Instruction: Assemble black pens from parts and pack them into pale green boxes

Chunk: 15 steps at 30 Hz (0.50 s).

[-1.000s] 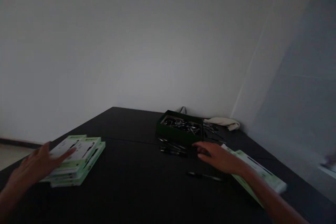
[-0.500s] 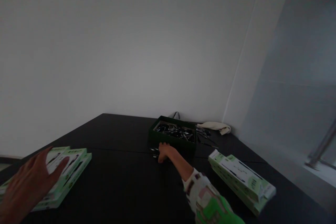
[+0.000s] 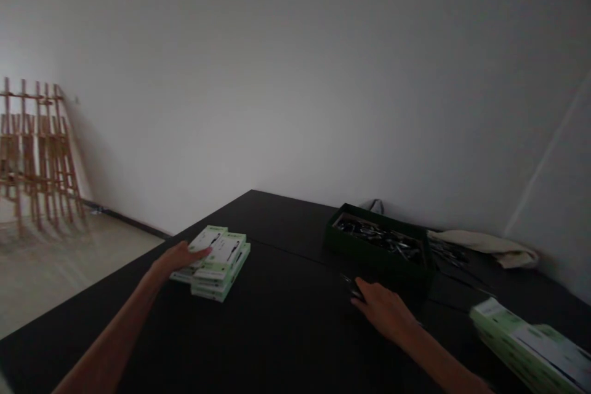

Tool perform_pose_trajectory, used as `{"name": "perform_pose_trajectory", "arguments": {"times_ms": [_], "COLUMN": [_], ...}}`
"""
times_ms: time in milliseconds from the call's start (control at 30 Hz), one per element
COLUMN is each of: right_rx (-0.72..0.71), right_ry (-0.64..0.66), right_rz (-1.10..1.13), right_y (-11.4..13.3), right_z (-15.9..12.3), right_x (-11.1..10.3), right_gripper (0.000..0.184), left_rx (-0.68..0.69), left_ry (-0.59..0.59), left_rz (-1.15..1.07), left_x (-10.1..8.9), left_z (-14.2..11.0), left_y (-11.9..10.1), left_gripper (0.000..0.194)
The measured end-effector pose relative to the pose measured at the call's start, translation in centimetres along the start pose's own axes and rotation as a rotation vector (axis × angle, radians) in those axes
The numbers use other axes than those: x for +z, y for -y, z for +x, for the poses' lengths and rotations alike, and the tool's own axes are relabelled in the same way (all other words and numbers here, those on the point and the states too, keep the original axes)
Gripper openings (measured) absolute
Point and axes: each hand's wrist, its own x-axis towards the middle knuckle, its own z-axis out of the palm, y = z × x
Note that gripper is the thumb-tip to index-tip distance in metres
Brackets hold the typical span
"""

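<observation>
Two green-white box stacks (image 3: 219, 265), labels unreadable

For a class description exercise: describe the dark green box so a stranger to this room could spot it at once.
On the black table, look to the far edge near the wall. The open dark green box sits there, heaped with small metal-and-black items. Unlike the pale green packs, it is open-topped, with a cream cloth just to its right.
</observation>
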Motion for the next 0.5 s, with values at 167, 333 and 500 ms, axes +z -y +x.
{"name": "perform_pose_trajectory", "arguments": {"times_ms": [167,333,500], "right_rx": [0.022,0.028,-0.048], "right_ry": [-0.109,-0.188,-0.279], "right_rz": [0.100,0.186,0.381], "right_y": [-1.7,-3.9,-3.4], "right_z": [-2.4,-3.7,-5.7], "right_x": [0.1,0.0,-2.8], "right_gripper": [0.035,0.046,0.041], "left_rx": [-0.019,-0.022,-0.021], "left_ry": [0.044,-0.023,-0.201], "left_rz": [0.009,0.080,0.085], "left_x": [-0.7,-0.7,-1.7], "left_z": [-0.1,-1.5,-4.5], "left_y": [-1.9,-2.8,-4.2], "left_gripper": [0.036,0.036,0.037]}}
